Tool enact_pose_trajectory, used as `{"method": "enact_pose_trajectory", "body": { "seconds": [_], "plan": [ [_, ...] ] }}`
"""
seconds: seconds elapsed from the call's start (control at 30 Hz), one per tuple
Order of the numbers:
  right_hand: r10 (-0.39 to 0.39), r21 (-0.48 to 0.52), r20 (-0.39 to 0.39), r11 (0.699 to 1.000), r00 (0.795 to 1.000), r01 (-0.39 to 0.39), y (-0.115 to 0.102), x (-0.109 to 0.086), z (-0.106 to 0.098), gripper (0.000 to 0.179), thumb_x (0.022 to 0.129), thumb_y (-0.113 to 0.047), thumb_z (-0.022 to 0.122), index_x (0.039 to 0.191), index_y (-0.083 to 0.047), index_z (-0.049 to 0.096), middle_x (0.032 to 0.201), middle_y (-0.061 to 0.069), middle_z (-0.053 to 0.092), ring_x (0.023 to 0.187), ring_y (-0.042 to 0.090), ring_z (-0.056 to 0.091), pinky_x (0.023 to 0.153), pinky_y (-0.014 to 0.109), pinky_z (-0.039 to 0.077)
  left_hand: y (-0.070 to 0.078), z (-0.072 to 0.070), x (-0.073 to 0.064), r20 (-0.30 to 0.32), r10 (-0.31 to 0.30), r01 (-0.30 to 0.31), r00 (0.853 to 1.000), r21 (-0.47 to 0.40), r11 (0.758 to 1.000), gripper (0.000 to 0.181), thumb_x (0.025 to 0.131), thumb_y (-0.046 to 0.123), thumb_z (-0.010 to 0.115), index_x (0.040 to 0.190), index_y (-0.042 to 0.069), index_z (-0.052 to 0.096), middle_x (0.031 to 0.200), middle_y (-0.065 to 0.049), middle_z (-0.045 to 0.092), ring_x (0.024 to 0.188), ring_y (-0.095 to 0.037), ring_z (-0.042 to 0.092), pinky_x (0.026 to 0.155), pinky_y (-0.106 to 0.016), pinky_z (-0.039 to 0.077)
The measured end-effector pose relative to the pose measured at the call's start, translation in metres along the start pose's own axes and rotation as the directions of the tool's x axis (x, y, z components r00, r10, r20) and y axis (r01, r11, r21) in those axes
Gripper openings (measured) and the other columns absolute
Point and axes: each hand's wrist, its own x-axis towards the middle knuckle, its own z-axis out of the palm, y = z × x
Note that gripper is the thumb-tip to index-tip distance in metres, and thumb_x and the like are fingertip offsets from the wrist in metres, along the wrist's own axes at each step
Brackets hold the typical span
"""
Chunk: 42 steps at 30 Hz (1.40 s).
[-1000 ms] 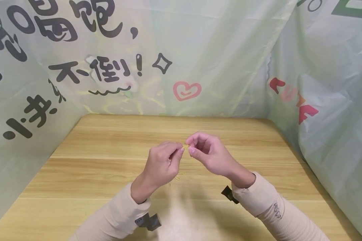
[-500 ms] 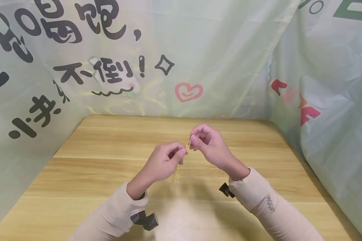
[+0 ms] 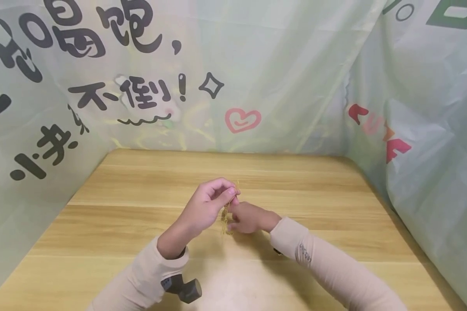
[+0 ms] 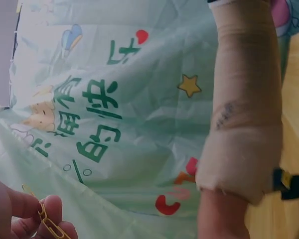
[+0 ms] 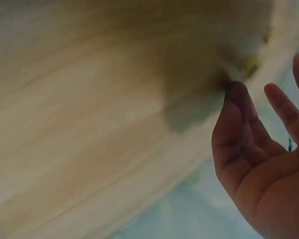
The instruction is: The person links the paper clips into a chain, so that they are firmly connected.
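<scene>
My left hand (image 3: 212,201) is raised over the middle of the wooden table, pinching a yellow paper clip between thumb and fingers. In the left wrist view linked yellow paper clips (image 4: 54,228) hang down from that hand (image 4: 20,211). The chain (image 3: 225,212) drops beside the hand in the head view. Lower and to the right, my right hand (image 3: 251,217) reaches down to the tabletop by loose yellow paper clips (image 3: 228,233). In the right wrist view my right fingers (image 5: 234,114) are near blurred yellow clips (image 5: 250,65); any clip between them is hidden.
The wooden table (image 3: 140,224) is enclosed at the back and sides by pale green printed cloth (image 3: 295,77). A dark camera (image 3: 183,288) is strapped at my left wrist. Both arms wear beige sleeves (image 3: 334,268).
My right hand has left the clip held near the left fingertips and moved down to the loose clips on the table. The left hand stays raised, and the chain now hangs below it.
</scene>
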Motion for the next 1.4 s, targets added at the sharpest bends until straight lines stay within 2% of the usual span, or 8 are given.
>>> {"method": "enact_pose_trajectory", "body": {
  "seconds": [0.23,0.47,0.6,0.7,0.8,0.93,1.1,1.4],
  "plan": [
    [-0.022,-0.120,-0.055,0.993,0.998,0.015,-0.007,0.012,0.014,0.018,0.080,0.000,0.071,0.081,-0.011,0.055,0.069,-0.004,0.050,0.064,0.010,0.050,0.060,0.022,0.046,0.002,0.001,-0.001,0.034,-0.052,0.059,0.998,-0.255,0.965,0.015,0.100,0.002,0.047,0.091,-0.007,0.055,0.077,-0.003,0.058,0.082,-0.017,0.056,0.078,-0.026,0.047],
    [0.032,-0.217,0.012,0.976,0.999,-0.029,-0.012,0.008,0.012,0.007,0.092,-0.004,0.060,0.088,-0.007,0.056,0.077,0.001,0.047,0.062,0.011,0.048,0.057,0.022,0.045,0.003,-0.001,-0.001,0.156,-0.128,0.193,0.979,-0.547,0.814,0.023,0.102,0.001,0.037,0.090,0.008,0.055,0.075,-0.001,0.054,0.068,-0.014,0.050,0.064,-0.022,0.045],
    [-0.024,-0.104,-0.128,0.995,0.992,0.010,-0.006,0.002,0.002,0.007,0.090,0.000,0.058,0.093,-0.006,0.060,0.076,0.001,0.055,0.063,0.011,0.051,0.058,0.022,0.048,0.005,-0.003,0.001,0.204,-0.177,0.268,0.963,-0.634,0.725,0.020,0.104,0.005,0.030,0.094,0.006,0.049,0.075,-0.002,0.048,0.069,-0.014,0.047,0.063,-0.025,0.044],
    [-0.022,0.093,-0.292,0.994,0.956,0.052,-0.003,-0.006,-0.012,0.019,0.090,0.004,0.059,0.106,-0.003,0.064,0.072,0.003,0.059,0.061,0.011,0.052,0.057,0.023,0.048,0.005,-0.004,0.002,0.201,-0.213,0.293,0.956,-0.650,0.701,0.019,0.104,0.008,0.029,0.097,0.004,0.045,0.075,-0.002,0.042,0.069,-0.013,0.042,0.063,-0.025,0.040],
    [0.074,0.345,-0.395,0.936,0.916,0.073,-0.006,-0.016,-0.033,0.022,0.094,0.002,0.057,0.115,0.001,0.063,0.075,0.006,0.060,0.061,0.014,0.053,0.056,0.026,0.049,0.005,-0.005,0.002,0.184,-0.240,0.301,0.953,-0.636,0.711,0.019,0.105,0.008,0.028,0.098,0.002,0.045,0.074,-0.001,0.039,0.067,-0.013,0.038,0.063,-0.025,0.037],
    [0.198,0.603,-0.446,0.787,0.873,0.130,-0.021,-0.032,-0.059,0.017,0.095,0.003,0.056,0.111,0.006,0.058,0.088,0.012,0.065,0.073,0.017,0.062,0.069,0.031,0.055,0.004,-0.005,0.003,0.177,-0.254,0.308,0.951,-0.617,0.724,0.019,0.106,0.011,0.028,0.099,0.002,0.044,0.073,0.000,0.037,0.067,-0.012,0.035,0.063,-0.025,0.034],
    [0.236,0.725,-0.496,0.642,0.835,0.249,-0.041,-0.053,-0.081,0.018,0.094,0.009,0.054,0.112,0.008,0.050,0.095,0.014,0.068,0.080,0.016,0.067,0.076,0.032,0.056,0.002,-0.003,0.003,0.202,-0.240,0.313,0.950,-0.631,0.709,0.020,0.106,0.011,0.029,0.096,0.003,0.044,0.073,0.000,0.032,0.066,-0.013,0.032,0.063,-0.025,0.032],
    [0.068,0.635,-0.639,0.609,0.766,0.475,-0.054,-0.070,-0.087,0.016,0.091,0.011,0.054,0.087,-0.005,0.055,0.079,0.002,0.063,0.069,0.014,0.058,0.064,0.026,0.050,0.000,0.000,0.003,0.235,-0.170,0.287,0.957,-0.677,0.678,0.025,0.105,0.009,0.031,0.089,0.009,0.051,0.072,0.001,0.031,0.065,-0.012,0.031,0.063,-0.024,0.032]
  ]
}}
